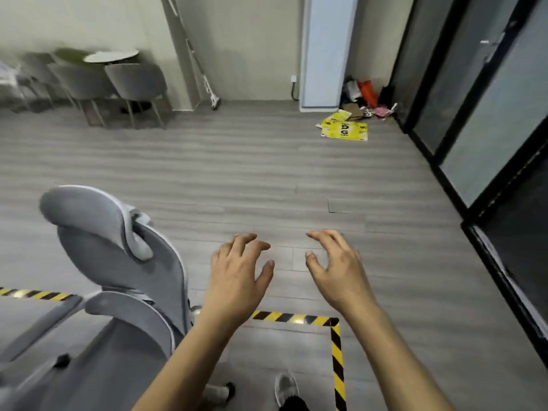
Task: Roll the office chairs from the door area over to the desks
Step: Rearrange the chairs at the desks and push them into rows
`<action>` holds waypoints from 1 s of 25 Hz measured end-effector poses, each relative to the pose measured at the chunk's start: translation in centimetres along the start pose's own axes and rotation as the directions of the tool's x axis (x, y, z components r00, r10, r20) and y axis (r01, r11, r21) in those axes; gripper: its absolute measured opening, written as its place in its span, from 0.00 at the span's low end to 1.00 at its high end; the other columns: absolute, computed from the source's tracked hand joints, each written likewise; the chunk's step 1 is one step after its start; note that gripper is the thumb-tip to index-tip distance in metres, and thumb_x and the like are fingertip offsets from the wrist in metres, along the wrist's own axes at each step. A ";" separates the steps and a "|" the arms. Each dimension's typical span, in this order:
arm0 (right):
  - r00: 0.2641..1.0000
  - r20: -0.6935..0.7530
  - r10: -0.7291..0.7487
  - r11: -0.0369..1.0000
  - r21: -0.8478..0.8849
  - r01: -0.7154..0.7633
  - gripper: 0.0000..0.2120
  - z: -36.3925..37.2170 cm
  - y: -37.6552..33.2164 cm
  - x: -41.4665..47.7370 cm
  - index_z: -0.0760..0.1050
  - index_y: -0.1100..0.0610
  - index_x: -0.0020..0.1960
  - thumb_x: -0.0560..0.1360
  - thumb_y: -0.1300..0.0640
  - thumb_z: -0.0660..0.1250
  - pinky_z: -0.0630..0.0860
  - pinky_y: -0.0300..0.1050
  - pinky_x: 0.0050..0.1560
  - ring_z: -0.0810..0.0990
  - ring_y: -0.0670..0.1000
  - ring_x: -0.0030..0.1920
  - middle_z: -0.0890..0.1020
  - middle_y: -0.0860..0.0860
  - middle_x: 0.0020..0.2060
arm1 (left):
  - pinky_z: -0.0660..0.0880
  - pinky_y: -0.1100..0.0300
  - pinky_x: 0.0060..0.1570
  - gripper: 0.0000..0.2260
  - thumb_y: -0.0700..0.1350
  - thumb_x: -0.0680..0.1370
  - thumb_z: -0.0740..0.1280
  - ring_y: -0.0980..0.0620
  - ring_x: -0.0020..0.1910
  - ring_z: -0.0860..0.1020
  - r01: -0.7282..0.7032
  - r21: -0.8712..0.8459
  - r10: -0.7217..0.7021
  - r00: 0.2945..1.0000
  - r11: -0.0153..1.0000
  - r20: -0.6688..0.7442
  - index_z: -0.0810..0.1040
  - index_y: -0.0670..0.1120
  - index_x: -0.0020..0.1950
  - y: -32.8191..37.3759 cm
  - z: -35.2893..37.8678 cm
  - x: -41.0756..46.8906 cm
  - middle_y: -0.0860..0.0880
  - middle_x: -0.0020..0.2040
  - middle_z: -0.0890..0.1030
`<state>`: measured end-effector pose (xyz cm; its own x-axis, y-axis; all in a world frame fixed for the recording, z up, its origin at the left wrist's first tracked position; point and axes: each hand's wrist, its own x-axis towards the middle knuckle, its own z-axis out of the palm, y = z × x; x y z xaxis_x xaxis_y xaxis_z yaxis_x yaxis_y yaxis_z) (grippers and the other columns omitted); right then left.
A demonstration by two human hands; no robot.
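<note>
I saw the fingers [247, 238] of the left hand [237, 280] and right hand [338, 271] spread and loosely curled, holding and touching nothing; the grey office chair [124, 271], with padded headrest and curved back, stood just left of the left hand, apart from it; open floor [237, 173] stretched ahead; striped tape [336, 351] cornered beneath the right forearm; dark glass doors [474, 129] edged the right.

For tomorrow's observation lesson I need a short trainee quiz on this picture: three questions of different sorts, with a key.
1. True or false: the left hand grips the chair.
2. The chair stands on which side of the hands: A left, B right?
3. Fill in: the floor tape is striped black and ____.
Key: 1 false, it and the right hand are open, holding nothing; 2 A; 3 yellow.
</note>
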<state>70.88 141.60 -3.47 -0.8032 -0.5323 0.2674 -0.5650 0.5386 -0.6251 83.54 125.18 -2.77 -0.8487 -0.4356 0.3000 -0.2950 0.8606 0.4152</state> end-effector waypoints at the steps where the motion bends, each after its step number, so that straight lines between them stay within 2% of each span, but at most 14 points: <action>1: 0.999 0.032 -0.033 0.999 0.003 0.033 0.17 1.3 -0.2 2.7 0.73 0.45 0.67 0.78 0.50 0.65 0.66 0.47 0.65 0.71 0.46 0.64 0.74 0.42 0.64 | 0.67 0.49 0.64 0.14 0.56 0.79 0.61 0.47 0.64 0.70 0.036 0.004 -0.036 0.999 0.999 -0.018 0.75 0.54 0.62 -1.4 0.4 1.8 0.52 0.67 0.73; 4: 0.985 0.128 -0.113 0.993 0.005 0.114 0.18 4.9 -0.8 10.3 0.73 0.45 0.68 0.79 0.50 0.64 0.66 0.48 0.65 0.72 0.47 0.64 0.74 0.43 0.63 | 0.67 0.50 0.62 0.15 0.56 0.78 0.60 0.48 0.63 0.72 0.128 0.008 -0.127 0.990 0.992 -0.065 0.76 0.54 0.62 -4.8 1.1 7.6 0.52 0.65 0.74; 8: 0.956 0.202 -0.213 0.977 0.026 0.212 0.17 9.6 -2.9 21.0 0.73 0.45 0.68 0.79 0.50 0.63 0.65 0.46 0.64 0.72 0.47 0.65 0.74 0.42 0.63 | 0.67 0.51 0.62 0.13 0.54 0.79 0.64 0.47 0.66 0.71 0.200 0.065 -0.191 0.974 0.978 -0.126 0.76 0.53 0.63 -9.2 0.3 15.1 0.51 0.66 0.74; 14: 0.868 0.313 -0.386 0.922 0.131 0.363 0.17 18.7 -8.2 33.9 0.73 0.45 0.68 0.79 0.49 0.64 0.63 0.45 0.65 0.72 0.46 0.65 0.74 0.42 0.64 | 0.64 0.51 0.65 0.14 0.54 0.79 0.63 0.47 0.69 0.68 0.414 0.085 -0.387 0.894 0.906 -0.224 0.75 0.54 0.64 -17.4 -1.0 22.6 0.52 0.69 0.72; 20: 0.699 0.435 -0.569 0.822 0.274 0.499 0.18 30.9 -14.3 45.9 0.72 0.46 0.69 0.79 0.49 0.64 0.63 0.46 0.65 0.73 0.48 0.66 0.74 0.43 0.65 | 0.65 0.51 0.65 0.14 0.54 0.79 0.64 0.47 0.68 0.69 0.633 0.118 -0.564 0.747 0.765 -0.351 0.76 0.54 0.63 -28.1 -1.6 30.3 0.51 0.67 0.74; 25: 0.497 0.515 -0.699 0.709 0.406 0.577 0.19 41.2 -21.3 55.8 0.72 0.44 0.69 0.79 0.50 0.64 0.65 0.46 0.67 0.73 0.47 0.66 0.74 0.43 0.66 | 0.63 0.51 0.70 0.14 0.56 0.80 0.62 0.48 0.71 0.66 0.797 0.114 -0.696 0.579 0.593 -0.426 0.74 0.55 0.64 -36.5 -3.9 37.4 0.53 0.69 0.72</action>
<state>45.86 73.46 -5.47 0.0929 -0.9770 0.1920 -0.7874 -0.1901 -0.5864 64.33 76.41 -3.34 -0.0988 -0.9631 0.2504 -0.9015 0.1932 0.3873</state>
